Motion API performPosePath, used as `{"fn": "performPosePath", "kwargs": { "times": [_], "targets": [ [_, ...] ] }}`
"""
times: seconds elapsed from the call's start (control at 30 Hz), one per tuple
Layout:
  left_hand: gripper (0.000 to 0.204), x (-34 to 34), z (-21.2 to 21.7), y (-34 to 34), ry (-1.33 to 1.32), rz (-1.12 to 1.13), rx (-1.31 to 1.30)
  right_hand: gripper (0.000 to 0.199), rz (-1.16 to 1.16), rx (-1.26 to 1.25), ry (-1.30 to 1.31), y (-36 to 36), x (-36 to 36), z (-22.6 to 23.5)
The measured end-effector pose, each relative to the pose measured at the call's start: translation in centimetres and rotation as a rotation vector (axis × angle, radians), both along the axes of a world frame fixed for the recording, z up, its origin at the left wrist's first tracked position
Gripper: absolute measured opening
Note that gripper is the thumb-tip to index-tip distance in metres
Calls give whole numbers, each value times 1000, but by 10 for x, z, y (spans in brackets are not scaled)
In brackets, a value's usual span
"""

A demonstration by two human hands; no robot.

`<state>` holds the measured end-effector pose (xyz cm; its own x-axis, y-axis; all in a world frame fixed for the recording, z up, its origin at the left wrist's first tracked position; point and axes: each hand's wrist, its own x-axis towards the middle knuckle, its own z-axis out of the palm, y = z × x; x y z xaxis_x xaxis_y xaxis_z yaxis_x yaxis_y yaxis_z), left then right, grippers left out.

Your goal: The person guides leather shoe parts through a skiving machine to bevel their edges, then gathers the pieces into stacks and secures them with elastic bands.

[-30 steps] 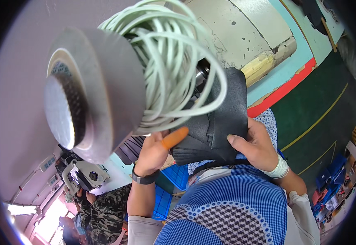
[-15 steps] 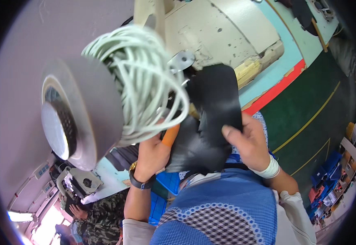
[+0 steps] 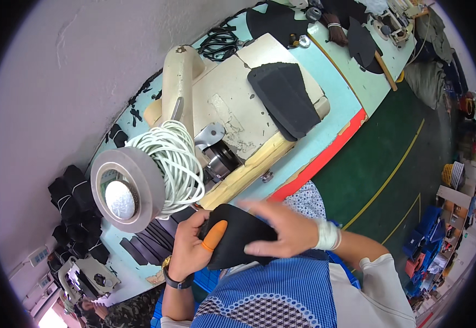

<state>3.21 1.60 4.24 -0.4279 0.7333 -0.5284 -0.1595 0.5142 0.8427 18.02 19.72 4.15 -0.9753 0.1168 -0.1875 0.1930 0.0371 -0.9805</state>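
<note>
A black sheet piece, leather-like, is in front of my apron, folded or curved over. My left hand grips its left edge, with an orange finger cot on the thumb pressed against the black surface. Over the piece's right side, my right hand has its fingers stretched and apart; slight motion blur hides whether it touches. Just beyond my hands stands a cream sewing machine, with a wheel-like metal part beside its bed.
A large tape roll and coiled white cord hang close at left. Black cut pieces lie stacked on the machine bed. Black bundles lie against the wall. Another person's camouflage sleeve shows at lower left beside another machine.
The black piece has come down toward my apron and is now folded rather than spread. My right hand has moved left and let go of its edge. The view has shifted, showing more table.
</note>
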Motion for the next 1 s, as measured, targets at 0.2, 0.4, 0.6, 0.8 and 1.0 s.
{"fn": "performPosePath", "kwargs": {
  "times": [0.2, 0.4, 0.6, 0.8, 1.0],
  "targets": [
    [106, 12, 0, -7, -249, 222, 554, 52, 25, -920, -280, -17, 20, -16],
    [103, 43, -14, -1, -497, 258, 702, 56, 132, -1186, -278, -42, 20, -21],
    [65, 31, -18, -2, -189, 91, 647, 54, 52, -1167, -364, -50, 18, -25],
    [64, 6, -12, -3, -185, 330, 580, 50, 0, -944, -306, -27, 21, -12],
    [28, -23, 3, -4, -207, 67, 67, 40, -199, -666, -312, -23, 19, -18]
  ]
}}
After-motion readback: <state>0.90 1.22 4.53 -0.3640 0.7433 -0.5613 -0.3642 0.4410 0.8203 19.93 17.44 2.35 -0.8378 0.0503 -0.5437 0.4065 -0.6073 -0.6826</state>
